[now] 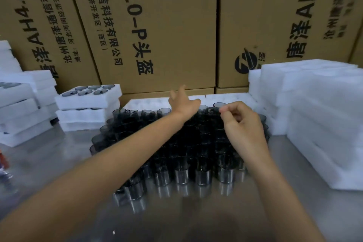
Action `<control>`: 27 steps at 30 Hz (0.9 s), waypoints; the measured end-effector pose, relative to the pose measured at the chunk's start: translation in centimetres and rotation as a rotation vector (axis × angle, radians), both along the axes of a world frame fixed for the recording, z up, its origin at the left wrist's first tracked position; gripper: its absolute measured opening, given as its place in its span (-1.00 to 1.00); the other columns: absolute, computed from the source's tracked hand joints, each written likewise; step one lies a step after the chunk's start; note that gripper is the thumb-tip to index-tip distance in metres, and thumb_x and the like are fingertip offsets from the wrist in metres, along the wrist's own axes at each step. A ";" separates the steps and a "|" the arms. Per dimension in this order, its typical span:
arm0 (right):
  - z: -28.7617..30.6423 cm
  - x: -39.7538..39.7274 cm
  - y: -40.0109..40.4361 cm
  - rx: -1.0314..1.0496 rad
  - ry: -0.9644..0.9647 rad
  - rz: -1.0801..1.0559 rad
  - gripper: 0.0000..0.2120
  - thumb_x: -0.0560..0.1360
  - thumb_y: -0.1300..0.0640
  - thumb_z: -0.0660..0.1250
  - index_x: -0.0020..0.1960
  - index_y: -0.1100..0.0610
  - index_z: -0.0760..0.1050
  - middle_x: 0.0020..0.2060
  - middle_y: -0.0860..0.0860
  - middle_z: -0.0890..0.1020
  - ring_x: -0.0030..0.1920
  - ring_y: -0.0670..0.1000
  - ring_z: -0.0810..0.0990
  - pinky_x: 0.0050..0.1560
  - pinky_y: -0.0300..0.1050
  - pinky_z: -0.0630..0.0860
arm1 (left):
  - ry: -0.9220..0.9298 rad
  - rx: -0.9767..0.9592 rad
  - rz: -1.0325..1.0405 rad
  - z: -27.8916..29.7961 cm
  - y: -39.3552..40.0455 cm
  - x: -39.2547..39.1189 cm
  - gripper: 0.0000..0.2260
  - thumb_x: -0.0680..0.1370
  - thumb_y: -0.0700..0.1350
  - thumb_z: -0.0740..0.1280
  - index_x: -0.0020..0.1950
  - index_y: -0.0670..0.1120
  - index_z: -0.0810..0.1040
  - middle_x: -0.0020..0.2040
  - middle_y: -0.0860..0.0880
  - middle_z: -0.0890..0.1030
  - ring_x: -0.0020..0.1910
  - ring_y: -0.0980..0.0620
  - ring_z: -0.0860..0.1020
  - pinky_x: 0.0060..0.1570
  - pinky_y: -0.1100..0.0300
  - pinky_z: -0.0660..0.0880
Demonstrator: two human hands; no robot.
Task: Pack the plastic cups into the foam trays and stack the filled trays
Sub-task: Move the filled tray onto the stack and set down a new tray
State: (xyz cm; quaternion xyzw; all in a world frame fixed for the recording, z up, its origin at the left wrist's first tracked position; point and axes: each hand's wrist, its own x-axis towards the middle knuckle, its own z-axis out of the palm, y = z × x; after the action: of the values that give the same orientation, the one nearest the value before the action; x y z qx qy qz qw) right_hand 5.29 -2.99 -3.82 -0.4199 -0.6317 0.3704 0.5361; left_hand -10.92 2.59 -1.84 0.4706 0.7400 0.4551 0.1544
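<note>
A grey metal worktop (49, 163) ran up to a wall of tall brown cardboard boxes (167, 25) printed with black lettering. On the worktop's middle stood a dense block of dark, translucent plastic cups (176, 153), upright and packed side by side in rows. Just behind the block lay an empty foam tray (149, 103), its round pockets showing nothing in them.

To the left stood a short stack of filled trays (88, 104); the top one held grey cups sunk in its pockets, rims showing. Farther left, more white foam trays (23, 108) were piled unevenly, one of them with cups visible in its top. On the right rose a tall stack of white foam (314, 114), pockets on its top layer apparently vacant.

The left hand (183, 102) reached over the cups toward the far tray, fingers spread wide and gripping nothing. The right hand (241, 122) hovered above the right rear cups, fingers loosely curled with thumb and forefinger nearly together; whether it pinched anything could not be told.
</note>
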 end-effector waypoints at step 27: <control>3.3 19.0 -4.7 0.657 -0.808 -0.330 -0.67 0.38 0.35 0.36 0.11 0.15 0.45 -0.01 0.05 0.53 0.09 0.08 0.39 0.16 -0.11 0.27 | -0.790 0.293 -0.464 3.1 -6.9 13.1 -0.68 0.59 0.19 0.23 0.19 0.03 0.52 0.05 0.04 0.61 0.07 0.01 0.57 -0.04 0.11 0.51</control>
State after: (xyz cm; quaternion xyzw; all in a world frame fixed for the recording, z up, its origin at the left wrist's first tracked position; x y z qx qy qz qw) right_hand 24.33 -7.70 -0.51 -0.4327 -0.7956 -0.1262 0.4047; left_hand 2.15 -4.29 1.27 0.4311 0.4284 0.6520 0.4533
